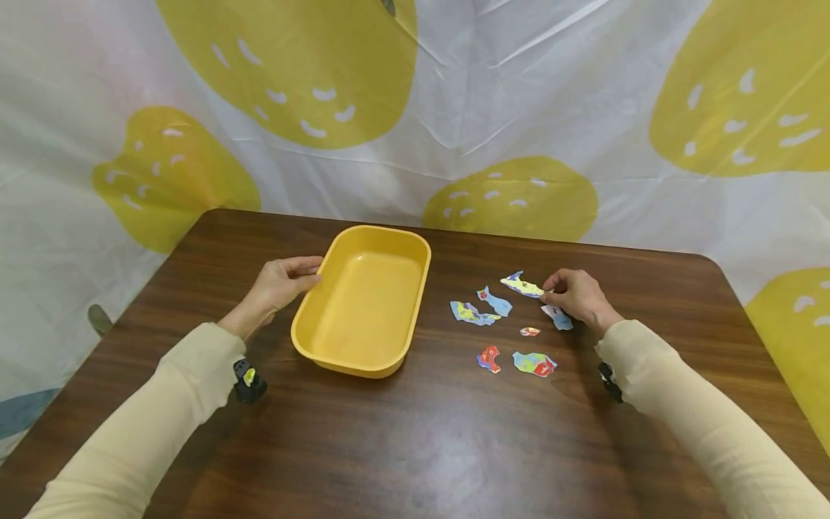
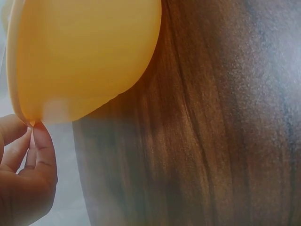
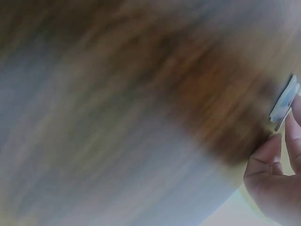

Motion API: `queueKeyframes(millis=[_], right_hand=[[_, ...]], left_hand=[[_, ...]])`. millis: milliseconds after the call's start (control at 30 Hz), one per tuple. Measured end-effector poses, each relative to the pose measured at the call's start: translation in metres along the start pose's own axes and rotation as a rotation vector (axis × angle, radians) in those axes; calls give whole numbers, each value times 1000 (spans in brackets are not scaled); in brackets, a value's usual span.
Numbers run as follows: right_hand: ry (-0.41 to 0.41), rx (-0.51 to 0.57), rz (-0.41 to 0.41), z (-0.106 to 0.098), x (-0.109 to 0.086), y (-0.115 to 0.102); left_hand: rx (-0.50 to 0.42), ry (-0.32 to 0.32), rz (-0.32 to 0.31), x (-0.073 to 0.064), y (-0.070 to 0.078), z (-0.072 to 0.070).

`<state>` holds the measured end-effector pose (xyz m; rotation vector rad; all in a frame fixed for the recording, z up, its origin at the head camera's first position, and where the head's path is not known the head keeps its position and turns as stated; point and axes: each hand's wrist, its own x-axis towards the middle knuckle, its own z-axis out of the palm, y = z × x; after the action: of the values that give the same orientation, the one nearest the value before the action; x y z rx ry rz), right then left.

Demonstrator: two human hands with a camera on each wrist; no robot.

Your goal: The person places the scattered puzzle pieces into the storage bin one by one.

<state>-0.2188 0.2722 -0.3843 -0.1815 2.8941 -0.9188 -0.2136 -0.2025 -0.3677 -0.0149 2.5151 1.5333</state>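
Note:
My left hand (image 1: 279, 288) pinches the left rim of a deep yellow plastic tub (image 1: 372, 303), thumb inside and fingers outside; the left wrist view shows that grip at its edge. To the right of the tub, my right hand (image 1: 579, 297) pinches the right end of a jagged yellow-and-blue paper piece (image 1: 522, 286). A pale blue paper piece (image 1: 558, 318) lies just below those fingers. In the right wrist view a pale piece (image 3: 285, 100) shows at the fingertips, the rest being blurred.
Several other torn, brightly printed paper pieces lie on the brown wooden table (image 1: 421, 461), among them a blue piece (image 1: 498, 303), a yellow-and-purple piece (image 1: 475, 313), a small piece (image 1: 529, 331), a red piece (image 1: 489, 358) and a green-and-red piece (image 1: 534, 364). A patterned curtain (image 1: 467, 108) hangs behind.

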Motion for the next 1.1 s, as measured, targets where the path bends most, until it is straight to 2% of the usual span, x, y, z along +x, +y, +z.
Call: queueKeyframes(millis=[433, 767, 1100], right_hand=[[38, -68, -86, 2, 4, 5], [43, -92, -71, 2, 2, 6], [41, -109, -80, 2, 3, 6]], left_hand=[[-9, -5, 0, 0, -2, -1], [-8, -5, -3, -1, -1, -1], [-66, -9, 23, -2, -2, 1]])
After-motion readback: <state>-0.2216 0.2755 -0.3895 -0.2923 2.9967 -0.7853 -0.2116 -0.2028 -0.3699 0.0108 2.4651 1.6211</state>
